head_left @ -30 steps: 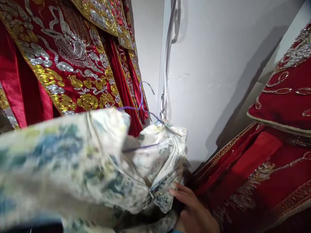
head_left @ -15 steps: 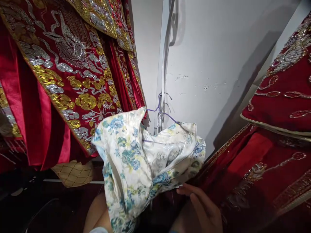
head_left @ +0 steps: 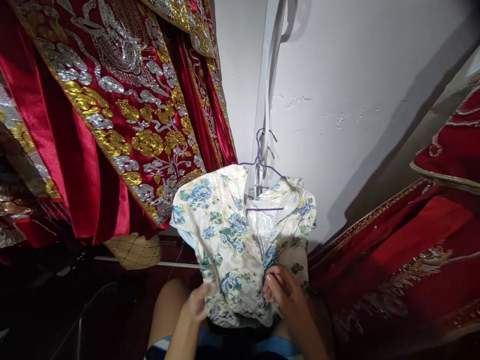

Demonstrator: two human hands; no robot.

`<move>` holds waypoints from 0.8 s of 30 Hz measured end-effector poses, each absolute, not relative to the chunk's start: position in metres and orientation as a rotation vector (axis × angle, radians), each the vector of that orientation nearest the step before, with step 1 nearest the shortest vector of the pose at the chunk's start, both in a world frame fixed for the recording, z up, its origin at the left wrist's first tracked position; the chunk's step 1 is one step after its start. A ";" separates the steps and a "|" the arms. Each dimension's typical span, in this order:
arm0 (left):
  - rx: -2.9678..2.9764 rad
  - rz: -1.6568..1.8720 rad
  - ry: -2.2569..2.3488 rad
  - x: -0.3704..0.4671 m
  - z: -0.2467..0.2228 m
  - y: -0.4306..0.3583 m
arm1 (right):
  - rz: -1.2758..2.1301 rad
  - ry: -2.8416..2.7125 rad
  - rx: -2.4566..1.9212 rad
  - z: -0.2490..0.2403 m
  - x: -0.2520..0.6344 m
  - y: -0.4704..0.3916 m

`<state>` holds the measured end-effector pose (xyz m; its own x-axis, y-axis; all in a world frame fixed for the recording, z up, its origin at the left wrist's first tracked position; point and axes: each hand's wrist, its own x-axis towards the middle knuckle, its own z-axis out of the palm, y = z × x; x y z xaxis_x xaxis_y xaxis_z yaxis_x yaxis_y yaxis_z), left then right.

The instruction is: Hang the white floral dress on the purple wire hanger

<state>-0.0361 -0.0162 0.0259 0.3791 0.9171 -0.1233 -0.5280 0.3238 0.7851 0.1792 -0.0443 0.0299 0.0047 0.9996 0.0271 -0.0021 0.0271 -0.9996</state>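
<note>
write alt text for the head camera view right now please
A cream floral top with blue flowers is on a purple hanger, the left hand at its side and the right hand at its front opening. A red garment with gold and silver decoration hangs to the left, before a white wall.

- Purple hanger [head_left: 258,158]: its hook, earlier left of the white strap [head_left: 269,95], now sits at it.
- Floral blouse [head_left: 232,220]: no longer swung out left, hangs lower, front spread.
- Left grip [head_left: 197,301]: now in view, at the blouse's left edge.
- Right grip [head_left: 284,290]: moved left, fingers curled onto the front opening.
</note>
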 end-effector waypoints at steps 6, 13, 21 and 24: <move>0.707 1.085 0.868 -0.016 0.035 -0.021 | 1.245 -1.460 -1.203 0.048 0.157 -0.029; 0.734 1.099 0.961 -0.015 0.034 -0.024 | 1.166 -1.140 -1.122 0.044 0.150 -0.035; 1.044 1.516 1.373 -0.022 0.011 0.003 | 1.135 -1.055 -1.140 0.048 0.146 -0.041; 1.196 1.918 1.489 -0.008 0.006 -0.009 | 1.222 -1.101 -1.152 0.049 0.137 -0.043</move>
<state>-0.0082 -0.0088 0.0063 -0.5348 0.7620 0.3651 0.1648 -0.3297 0.9296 0.1368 -0.0432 0.0491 0.0449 0.9990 -0.0003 -0.1038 0.0044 -0.9946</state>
